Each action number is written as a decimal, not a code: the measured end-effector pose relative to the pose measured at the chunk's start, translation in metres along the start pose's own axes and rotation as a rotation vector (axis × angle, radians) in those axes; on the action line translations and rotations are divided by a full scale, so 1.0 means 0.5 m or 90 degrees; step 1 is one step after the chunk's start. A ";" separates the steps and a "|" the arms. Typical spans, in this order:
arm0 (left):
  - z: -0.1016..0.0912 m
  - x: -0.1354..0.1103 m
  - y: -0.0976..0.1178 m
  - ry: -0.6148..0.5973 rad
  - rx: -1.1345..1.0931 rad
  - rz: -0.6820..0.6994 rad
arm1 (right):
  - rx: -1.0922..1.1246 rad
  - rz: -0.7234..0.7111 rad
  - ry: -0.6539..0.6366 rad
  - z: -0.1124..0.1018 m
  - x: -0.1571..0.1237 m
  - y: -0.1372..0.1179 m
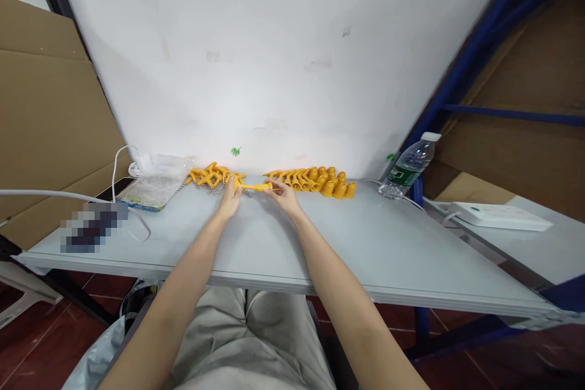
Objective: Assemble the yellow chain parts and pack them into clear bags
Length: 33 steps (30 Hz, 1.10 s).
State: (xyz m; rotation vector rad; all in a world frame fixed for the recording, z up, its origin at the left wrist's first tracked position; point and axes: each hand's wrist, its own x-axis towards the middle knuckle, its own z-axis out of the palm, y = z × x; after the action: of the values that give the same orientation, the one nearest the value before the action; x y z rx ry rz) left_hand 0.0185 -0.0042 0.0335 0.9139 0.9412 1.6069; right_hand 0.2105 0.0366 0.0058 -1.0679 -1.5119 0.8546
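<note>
My left hand (230, 198) is closed on one end of a yellow plastic piece with a thin stem (252, 187). On the other end of it, the fingers of my right hand (283, 196) are pinched. The piece spans level between the two hands, just above the table; its ends are partly hidden by my fingers. Behind my left hand lies a heap of yellow branched pieces (212, 175) with silvery metal bits sticking out, perhaps screws. Beyond my right hand are several yellow funnel-like pieces with stems (297, 179) in a row, and several yellow cup-shaped pieces (340, 187).
A plastic bottle (408, 167) leans at the right by a white cable. Plastic bags (155, 186), white cables and a blurred dark object (92, 228) occupy the left. A white panel (283, 61) rises behind the table (365, 244). A power strip (500, 217) lies far right.
</note>
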 end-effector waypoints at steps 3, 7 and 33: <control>-0.005 -0.001 0.004 -0.018 0.016 0.036 | 0.026 0.008 -0.001 -0.002 0.000 -0.002; -0.011 -0.005 0.006 -0.062 0.083 0.066 | 0.047 0.031 0.013 0.004 -0.005 -0.011; -0.010 -0.006 -0.013 -0.052 0.096 0.072 | 0.134 0.132 -0.097 -0.028 -0.028 -0.070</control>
State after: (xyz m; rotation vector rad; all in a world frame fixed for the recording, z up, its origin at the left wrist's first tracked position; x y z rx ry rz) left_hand 0.0172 -0.0068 0.0253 1.1470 0.9779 1.5966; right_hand 0.2184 0.0109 0.0360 -1.0337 -1.4138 1.2352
